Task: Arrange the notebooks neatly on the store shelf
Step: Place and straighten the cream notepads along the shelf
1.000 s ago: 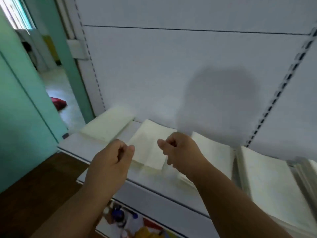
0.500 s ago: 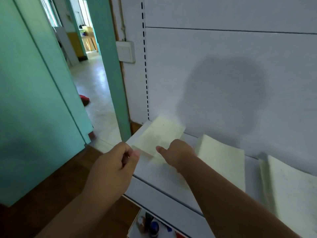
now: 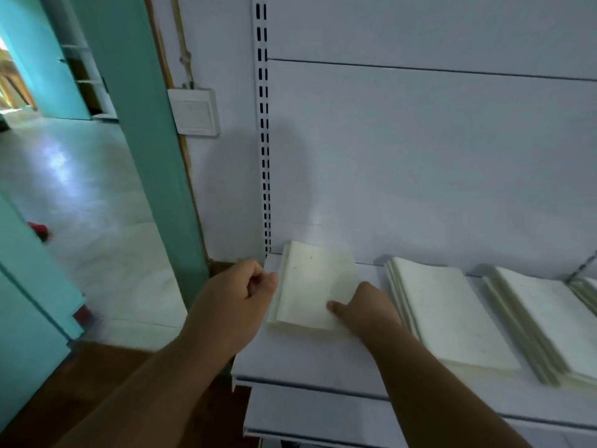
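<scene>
Notebooks lie flat in cream stacks along the white shelf, and nearest the camera both hands work on the leftmost stack at the shelf's left end. The right hand rests on that stack's near right corner, thumb on the cover and the other fingers curled at its edge, seemingly gripping it; the left hand sits just beside its left edge with fingers clenched and nothing visible in them. Further right, a second stack and a third stack lie side by side, reasonably square, so most of the row looks settled and the end stack seems the one left to align. Compared with half a second earlier, the view has swung right and both hands have closed in on this stack.
</scene>
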Motion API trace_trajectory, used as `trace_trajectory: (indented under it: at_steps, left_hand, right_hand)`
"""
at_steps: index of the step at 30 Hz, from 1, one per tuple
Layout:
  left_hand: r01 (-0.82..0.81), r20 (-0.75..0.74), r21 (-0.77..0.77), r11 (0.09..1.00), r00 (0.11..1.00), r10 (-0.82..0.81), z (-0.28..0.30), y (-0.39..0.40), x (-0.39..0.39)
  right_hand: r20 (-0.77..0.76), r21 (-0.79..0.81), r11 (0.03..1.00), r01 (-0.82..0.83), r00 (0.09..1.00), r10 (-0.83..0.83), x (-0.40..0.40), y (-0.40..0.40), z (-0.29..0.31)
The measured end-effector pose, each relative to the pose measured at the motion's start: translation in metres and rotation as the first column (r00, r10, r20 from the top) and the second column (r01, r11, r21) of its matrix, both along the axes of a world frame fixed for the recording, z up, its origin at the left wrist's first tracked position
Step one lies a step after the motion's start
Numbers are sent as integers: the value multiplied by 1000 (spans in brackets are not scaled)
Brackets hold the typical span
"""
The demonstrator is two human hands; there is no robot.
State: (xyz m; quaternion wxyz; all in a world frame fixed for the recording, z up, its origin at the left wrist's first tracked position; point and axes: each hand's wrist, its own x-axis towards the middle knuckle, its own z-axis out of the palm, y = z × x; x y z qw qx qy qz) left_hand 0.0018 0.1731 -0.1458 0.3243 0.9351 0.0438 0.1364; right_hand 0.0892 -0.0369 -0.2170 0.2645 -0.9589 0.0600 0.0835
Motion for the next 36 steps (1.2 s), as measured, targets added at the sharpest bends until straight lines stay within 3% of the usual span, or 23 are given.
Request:
trace_trajectory:
  at_steps: [6, 15, 18, 24, 26, 28, 30, 32, 33, 34, 35, 36]
  left_hand:
    - [174, -35, -72, 982, 984, -177, 1, 6, 21]
    - [256, -40, -108, 961, 964, -262, -4, 8, 31]
    - [276, -53, -73, 959, 959, -280, -6, 8, 33]
    - [254, -103, -63, 965, 960, -259, -10, 14, 36]
    - [234, -141, -91, 968, 959, -245, -8, 16, 37]
    - [194, -237, -185, 963, 943, -235, -5, 14, 39]
    - [121, -316, -400, 908, 912, -261, -2, 9, 40]
    - [61, -288, -653, 755, 902, -322, 4, 3, 39]
    - [46, -247, -740, 671, 909, -335, 7, 2, 38]
    - [46, -202, -794, 606, 920, -335, 10, 3, 36]
    - [57, -161, -825, 562, 930, -330, 13, 6, 34]
    - [71, -127, -841, 536, 937, -324, 14, 10, 33]
  right_hand:
    - [-102, 49, 992, 116, 989, -110, 6, 1, 13]
    - [-57, -109, 982, 152, 986, -159, 4, 1, 16]
    - [-41, -83, 975, 205, 977, -209, -2, 3, 17]
    - [171, -295, 940, 171, 977, -124, -22, 13, 38]
    - [206, -119, 977, 175, 967, -148, -22, 16, 50]
    - [198, 279, 940, 198, 946, -258, -24, 20, 62]
    - [124, 655, 735, 174, 935, -332, -36, 28, 73]
    - [84, 835, 541, 99, 949, -304, -47, 36, 84]
    - [60, 867, 489, 94, 955, -289, -48, 37, 85]
    - [28, 862, 491, 124, 956, -291, -46, 35, 83]
    - [29, 786, 596, 166, 953, -303, -40, 33, 77]
    - [61, 603, 772, 202, 953, -296, -31, 28, 67]
